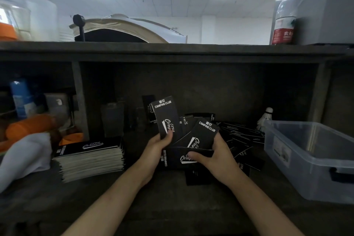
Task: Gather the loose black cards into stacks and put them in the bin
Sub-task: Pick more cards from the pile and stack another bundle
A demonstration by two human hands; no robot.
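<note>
Two hands share one small fan of black cards. The left hand (156,146) pinches an upright card (166,116) by its lower end, thumb on the printed face and fingers behind it. The right hand (218,157) grasps a tilted card (203,136) that leans away from the upright one. Its thumb presses on a third card (176,161), which lies crosswise between the two hands. More card edges show behind the fan, too overlapped to count.

Just beyond and to the right of the right hand, the loose cards (241,136) lie scattered and overlapping on the dark shelf surface (172,207). One single card (195,178) lies flat just below the hands.

Well to the left of the left hand sits a squared stack (90,157) of the same cards, with a white cloth (24,159) further left. Past the loose cards, to the right of the right hand, stands the clear plastic bin (306,168). A shuttlecock (265,119) stands upright beside its far corner.
</note>
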